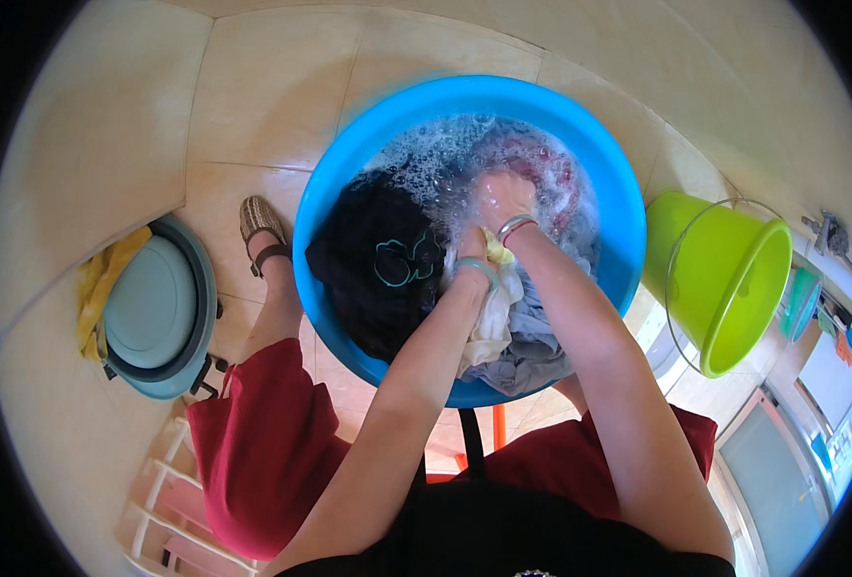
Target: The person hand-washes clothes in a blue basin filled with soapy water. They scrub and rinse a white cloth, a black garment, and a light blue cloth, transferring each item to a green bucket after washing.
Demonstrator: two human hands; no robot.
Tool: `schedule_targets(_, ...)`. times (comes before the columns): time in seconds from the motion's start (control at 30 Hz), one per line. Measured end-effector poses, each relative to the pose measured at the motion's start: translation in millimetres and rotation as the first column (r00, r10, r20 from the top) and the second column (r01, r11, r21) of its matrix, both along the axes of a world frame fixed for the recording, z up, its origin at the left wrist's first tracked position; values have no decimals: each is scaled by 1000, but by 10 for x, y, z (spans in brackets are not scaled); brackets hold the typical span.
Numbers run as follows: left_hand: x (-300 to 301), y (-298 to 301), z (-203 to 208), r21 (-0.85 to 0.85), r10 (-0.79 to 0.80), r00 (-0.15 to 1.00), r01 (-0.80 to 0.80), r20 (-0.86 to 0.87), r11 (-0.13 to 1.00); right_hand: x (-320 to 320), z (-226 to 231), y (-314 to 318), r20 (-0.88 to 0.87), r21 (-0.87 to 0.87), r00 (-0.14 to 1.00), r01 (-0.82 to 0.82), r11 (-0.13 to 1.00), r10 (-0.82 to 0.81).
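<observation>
Both my hands are down in a round blue basin [315, 173] of soapy water and laundry. My right hand [505, 197] is closed like a fist at the suds, next to a dark red cloth [556, 178]; whatever it grips is hidden. Just to its left, my left hand [472, 242] dips into the foam, its fingers mostly out of sight. A pale yellow cloth [493, 322] lies along my left wrist, between my forearms. Black fabric with a turquoise outline [363, 260] fills the basin's left side. Grey cloth [532, 351] is bunched at the near side.
A lime green bucket [714, 279] with a wire handle tilts to the right of the basin. At the left, a folded grey-blue tub [156, 303] leans by the wall, with a yellow cloth [103, 288] over it. A white and pink rack [180, 514] stands lower left.
</observation>
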State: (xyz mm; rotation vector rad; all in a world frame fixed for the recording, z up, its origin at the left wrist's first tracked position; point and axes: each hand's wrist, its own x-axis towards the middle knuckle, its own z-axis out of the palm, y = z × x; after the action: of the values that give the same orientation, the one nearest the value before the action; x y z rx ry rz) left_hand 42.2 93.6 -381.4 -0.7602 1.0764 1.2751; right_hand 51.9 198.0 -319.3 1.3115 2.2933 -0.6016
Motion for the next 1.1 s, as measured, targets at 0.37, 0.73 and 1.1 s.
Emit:
schedule_targets(0.37,-74,-111,-62,303,-71,983,18,166,953,387,541,-1076,-546,187,830,251,950,-112)
schedule_targets(0.73,158,-226,-1061,36,-163,986,162,22,986,25,-233,-53,-86,192,994,-52,980,69)
schedule_targets(1.1,19,-327,-817,512,-238,837,501,-493,698,334,458,-990,-556,151,820,259,954,-134)
